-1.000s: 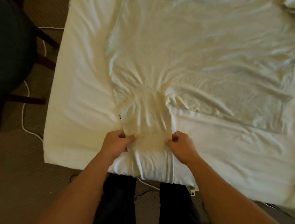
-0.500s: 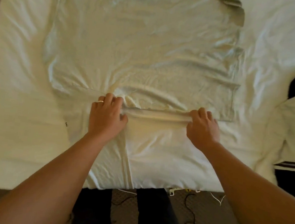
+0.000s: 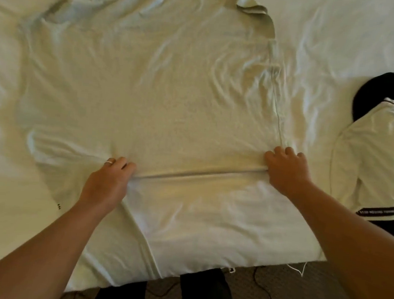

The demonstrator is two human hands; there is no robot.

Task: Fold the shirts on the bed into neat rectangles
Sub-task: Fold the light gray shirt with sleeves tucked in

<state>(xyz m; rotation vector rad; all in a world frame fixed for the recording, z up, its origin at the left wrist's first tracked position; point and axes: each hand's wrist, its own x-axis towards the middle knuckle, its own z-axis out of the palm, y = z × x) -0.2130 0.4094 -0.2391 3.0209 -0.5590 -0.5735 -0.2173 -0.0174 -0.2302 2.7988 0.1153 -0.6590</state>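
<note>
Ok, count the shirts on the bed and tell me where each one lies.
2. The pale shirt lies spread across the bed's middle, with the left hand and right hand at its near edge. The white shirt lies at the right edge, partly cropped; more may be out of view.

White lettering runs along the black band (image 3: pixel 383 209) of the white garment (image 3: pixel 379 151), perhaps words, too blurred to read.
</note>
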